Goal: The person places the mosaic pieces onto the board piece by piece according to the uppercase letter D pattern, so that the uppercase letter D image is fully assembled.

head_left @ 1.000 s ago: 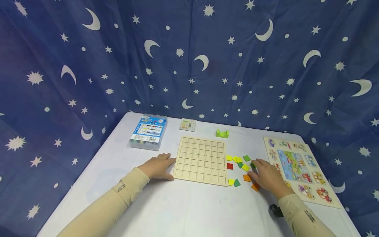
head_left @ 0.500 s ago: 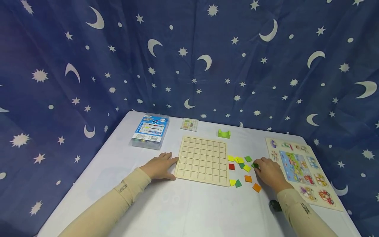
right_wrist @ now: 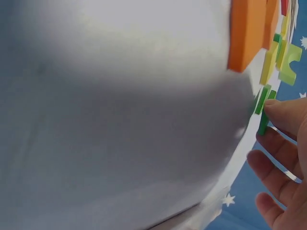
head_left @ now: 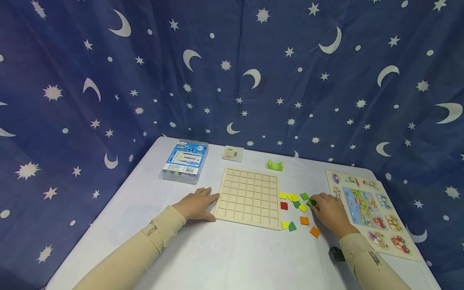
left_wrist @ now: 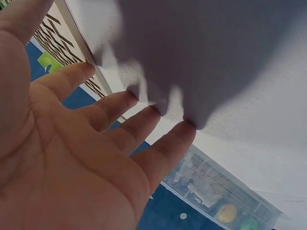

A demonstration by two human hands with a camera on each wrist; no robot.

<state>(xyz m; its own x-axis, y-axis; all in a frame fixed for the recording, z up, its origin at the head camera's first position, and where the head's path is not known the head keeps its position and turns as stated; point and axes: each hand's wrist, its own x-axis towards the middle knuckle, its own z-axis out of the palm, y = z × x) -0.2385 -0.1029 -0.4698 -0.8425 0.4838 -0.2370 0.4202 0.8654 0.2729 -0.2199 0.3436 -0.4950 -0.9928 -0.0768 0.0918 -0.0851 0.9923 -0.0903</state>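
Observation:
My left hand [head_left: 195, 204] lies beside the left edge of a wooden grid board [head_left: 250, 197], its fingers spread and the tips on the tabletop. In the left wrist view the palm of the left hand [left_wrist: 86, 143] shows, and the fingers hold nothing. My right hand [head_left: 330, 211] pinches a green tile [right_wrist: 265, 117] between thumb and index finger, low over the table. Around it lie loose tiles: another green tile [head_left: 304, 196], a yellow tile [head_left: 302, 208], an orange tile [head_left: 304, 220] and a red tile [head_left: 284, 206].
A clear plastic box with a blue label [head_left: 185, 159] stands at the back left. Near it lies a small pattern card [head_left: 233, 154]. A green notched block [head_left: 275, 165] sits behind the board. At the right is a wooden picture puzzle [head_left: 395, 201], with a black object [head_left: 336, 254] near the right wrist.
My right hand has drawn slightly away from the orange tiles, uncovering them, and its fingertips have come together on the green tile. The left hand stays beside the board. The head view has shifted slightly.

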